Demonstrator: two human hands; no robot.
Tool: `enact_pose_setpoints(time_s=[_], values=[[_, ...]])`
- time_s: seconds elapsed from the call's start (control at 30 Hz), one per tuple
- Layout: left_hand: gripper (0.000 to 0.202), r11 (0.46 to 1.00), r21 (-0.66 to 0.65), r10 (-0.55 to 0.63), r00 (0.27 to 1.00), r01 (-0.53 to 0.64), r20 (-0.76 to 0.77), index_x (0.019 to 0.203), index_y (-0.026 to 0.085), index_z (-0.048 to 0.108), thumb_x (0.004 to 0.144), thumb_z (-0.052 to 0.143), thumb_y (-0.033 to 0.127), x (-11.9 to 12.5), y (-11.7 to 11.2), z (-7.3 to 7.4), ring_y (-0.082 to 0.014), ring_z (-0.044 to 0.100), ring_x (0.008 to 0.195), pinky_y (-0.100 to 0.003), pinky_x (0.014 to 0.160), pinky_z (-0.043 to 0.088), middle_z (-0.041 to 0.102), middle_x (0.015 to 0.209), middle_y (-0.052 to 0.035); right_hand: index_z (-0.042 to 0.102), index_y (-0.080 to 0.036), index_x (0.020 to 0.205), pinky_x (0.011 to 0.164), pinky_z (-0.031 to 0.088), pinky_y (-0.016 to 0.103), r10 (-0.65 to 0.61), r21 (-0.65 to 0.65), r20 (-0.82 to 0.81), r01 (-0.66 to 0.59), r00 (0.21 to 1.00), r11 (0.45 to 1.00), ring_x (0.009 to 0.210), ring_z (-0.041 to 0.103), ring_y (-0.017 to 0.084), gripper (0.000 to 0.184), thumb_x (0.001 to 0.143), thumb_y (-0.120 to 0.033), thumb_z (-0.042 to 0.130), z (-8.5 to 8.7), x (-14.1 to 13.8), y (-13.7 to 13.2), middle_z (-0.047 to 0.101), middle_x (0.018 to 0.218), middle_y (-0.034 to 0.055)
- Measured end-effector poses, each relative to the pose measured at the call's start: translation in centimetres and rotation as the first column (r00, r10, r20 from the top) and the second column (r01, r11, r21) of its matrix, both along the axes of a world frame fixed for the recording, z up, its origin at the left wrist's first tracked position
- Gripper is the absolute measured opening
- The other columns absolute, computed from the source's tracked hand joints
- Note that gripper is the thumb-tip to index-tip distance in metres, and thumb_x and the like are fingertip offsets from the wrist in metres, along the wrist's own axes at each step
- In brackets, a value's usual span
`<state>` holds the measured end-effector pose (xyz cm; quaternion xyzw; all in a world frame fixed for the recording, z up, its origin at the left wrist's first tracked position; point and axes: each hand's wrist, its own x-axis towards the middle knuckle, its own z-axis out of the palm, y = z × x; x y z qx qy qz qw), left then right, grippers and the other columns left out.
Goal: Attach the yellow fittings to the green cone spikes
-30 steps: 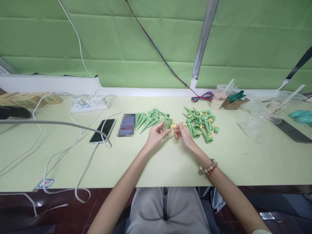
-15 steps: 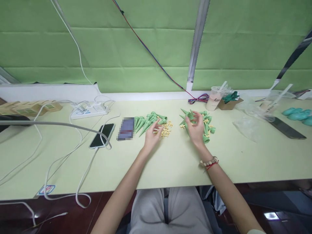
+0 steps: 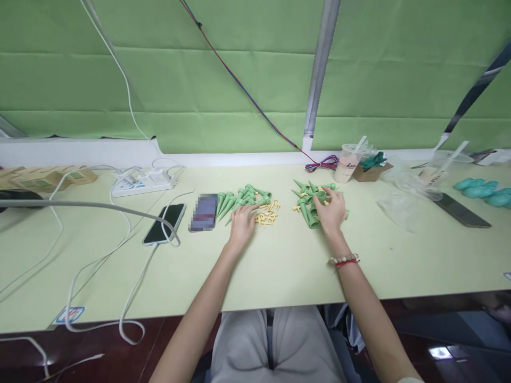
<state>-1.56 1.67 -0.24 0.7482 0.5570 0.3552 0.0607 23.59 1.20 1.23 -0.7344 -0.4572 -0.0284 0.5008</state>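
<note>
My left hand (image 3: 241, 222) lies on the table with its fingers reaching into a row of plain green cone spikes (image 3: 239, 199). Whether it grips one I cannot make out. A small heap of yellow pegs (image 3: 267, 215) lies just right of that hand. My right hand (image 3: 331, 210) rests on a second pile of green cones fitted with yellow pegs (image 3: 309, 201), fingers curled down over the pile. A bead bracelet (image 3: 342, 260) is on my right wrist.
A phone (image 3: 164, 223) on a white cable and a blurred card (image 3: 205, 212) lie to the left. A power strip (image 3: 144, 181) sits at the back left. A drink cup (image 3: 347, 162), a cardboard box (image 3: 369, 170) and plastic bags (image 3: 401, 206) stand at the right.
A second ago both hands held a green cone together at the centre. They have since parted: the left went to the left cones, the right set down on the right pile.
</note>
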Motion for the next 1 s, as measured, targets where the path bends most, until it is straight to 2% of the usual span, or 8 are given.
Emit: enact_pose_setpoints(time_s=[0.1,0.27,0.37,0.53,0.67,0.8,0.9,1.0], values=[[0.036,0.999,-0.012,-0.049,0.998,0.048,-0.048,0.113,0.023,0.065,0.087,0.042,0.017,0.0,0.2,-0.5,-0.0272,0.055,0.109,-0.045,0.093,0.037,0.067,0.115,-0.0072,0.065,-0.018,0.112,0.086,0.039,0.043,0.025,-0.036,0.065,-0.022,0.998,0.999,0.097,0.051,0.027,0.041,0.076,-0.037,0.059,-0.5,0.0,0.1,0.060,0.103,0.0119],[0.036,1.000,-0.006,-0.028,0.997,0.027,-0.078,0.112,0.021,0.065,0.085,0.041,0.016,-0.3,0.6,-1.6,-0.0298,0.053,0.111,-0.045,0.092,0.039,0.064,0.119,-0.0118,0.062,-0.016,0.115,0.085,0.040,0.044,0.085,-0.039,0.119,-0.081,0.989,0.996,0.099,0.050,0.029,0.040,0.079,-0.031,0.056,-1.2,0.3,0.4,0.060,0.105,0.0145],[0.034,1.000,-0.011,-0.025,0.995,0.024,-0.095,0.108,0.022,0.066,0.086,0.041,0.015,-0.3,0.7,-1.8,-0.0285,0.055,0.106,-0.044,0.091,0.040,0.065,0.113,-0.0124,0.061,-0.016,0.117,0.083,0.042,0.042,0.121,-0.043,0.136,-0.116,0.983,0.992,0.099,0.050,0.028,0.039,0.079,-0.025,0.053,-1.6,0.5,0.4,0.059,0.106,0.0137],[0.031,0.999,-0.025,0.043,0.991,-0.047,-0.125,0.107,0.019,0.064,0.085,0.043,0.013,-0.4,0.6,-1.4,-0.0299,0.057,0.100,-0.044,0.087,0.041,0.065,0.100,-0.0138,0.060,-0.017,0.118,0.082,0.043,0.040,0.144,-0.081,0.143,-0.133,0.979,0.988,0.100,0.050,0.028,0.044,0.075,-0.020,0.053,-1.8,0.3,0.3,0.057,0.108,0.0134],[0.029,0.998,-0.046,0.040,0.999,-0.041,-0.024,0.103,0.018,0.064,0.080,0.049,0.010,-0.6,1.0,-1.4,-0.0284,0.060,0.090,-0.041,0.083,0.045,0.065,0.087,-0.0109,0.063,-0.018,0.113,0.081,0.043,0.042,0.185,-0.120,0.182,-0.165,0.966,0.979,0.101,0.048,0.029,0.041,0.073,-0.025,0.057,-2.2,0.0,0.4,0.058,0.107,0.0125],[0.030,0.997,-0.073,0.038,0.990,-0.028,0.137,0.099,0.016,0.066,0.077,0.049,0.006,-0.7,1.4,-2.0,-0.0246,0.060,0.076,-0.040,0.077,0.048,0.060,0.083,-0.0094,0.063,-0.018,0.113,0.087,0.041,0.044,0.164,-0.096,0.205,-0.147,0.965,0.984,0.104,0.047,0.029,0.041,0.074,-0.031,0.059,-2.4,-0.2,0.5,0.056,0.110,0.0125],[0.030,0.999,-0.035,0.011,0.977,-0.004,0.213,0.095,0.016,0.067,0.076,0.048,0.004,-0.7,1.5,-2.4,-0.0242,0.059,0.076,-0.042,0.081,0.048,0.056,0.080,-0.0088,0.060,-0.018,0.115,0.093,0.036,0.047,0.169,-0.051,0.246,-0.161,0.954,0.986,0.109,0.045,0.029,0.041,0.076,-0.032,0.058,-2.1,-0.7,0.3,0.054,0.114,0.0129],[0.028,1.000,-0.011,0.009,0.960,-0.006,0.280,0.094,0.016,0.067,0.076,0.047,0.005,-0.8,1.5,-2.3,-0.0244,0.058,0.080,-0.044,0.084,0.048,0.054,0.080,-0.0087,0.062,-0.019,0.111,0.093,0.035,0.046,0.261,-0.021,0.292,-0.267,0.920,0.964,0.110,0.046,0.029,0.033,0.079,-0.028,0.055,-1.6,-1.8,0.0,0.056,0.116,0.0123]])
